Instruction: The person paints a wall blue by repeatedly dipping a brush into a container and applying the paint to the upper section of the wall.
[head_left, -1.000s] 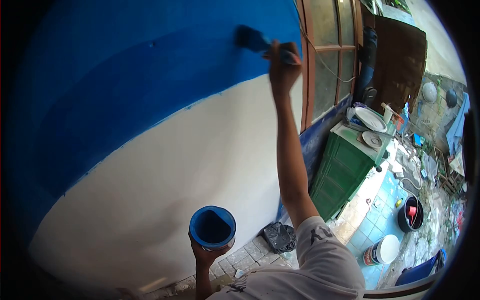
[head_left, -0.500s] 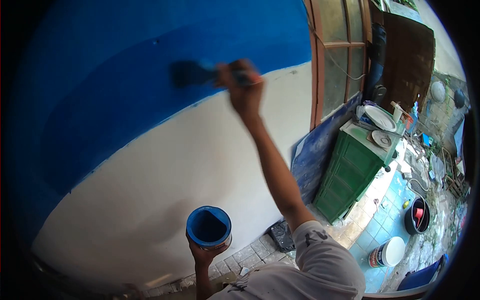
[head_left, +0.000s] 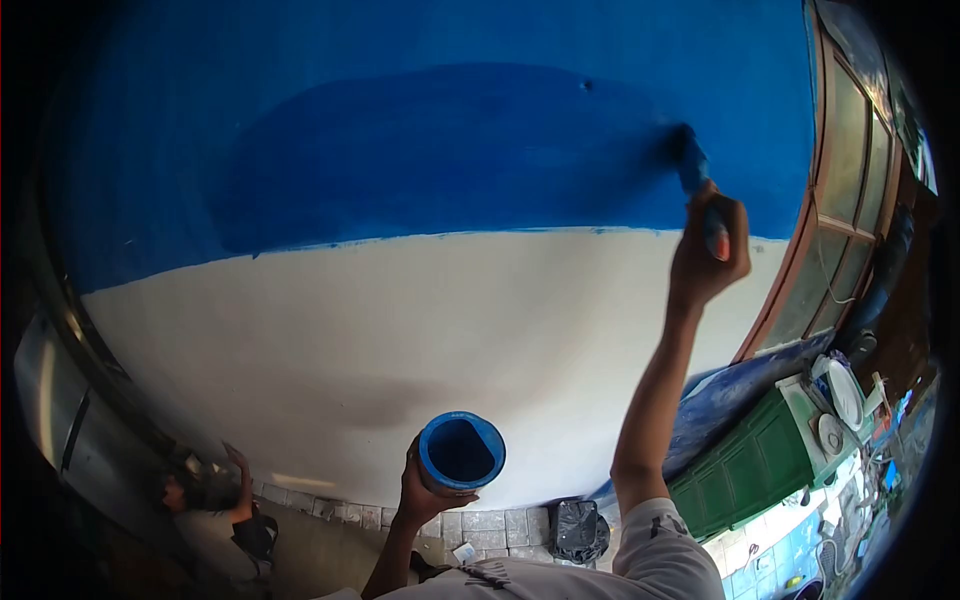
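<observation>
My right hand point(head_left: 706, 250) is raised and grips a paintbrush point(head_left: 692, 165) whose bristles rest on the blue upper part of the wall point(head_left: 450, 150), near the window frame. A darker, wet-looking blue patch spreads left of the brush. My left hand point(head_left: 425, 492) holds a blue paint can point(head_left: 461, 452) from below, open top up, in front of the white lower part of the wall point(head_left: 400, 320).
A brown wooden window frame point(head_left: 840, 200) borders the wall at right. Below it stands a green cabinet point(head_left: 760, 460) with plates on top. A black bag point(head_left: 580, 530) lies at the wall's foot. Another person point(head_left: 215, 500) crouches at lower left by the wall.
The view has swung left, so the window sits further right. My right hand and brush swept left across the blue, then back right toward the window. The paint can stays held low.
</observation>
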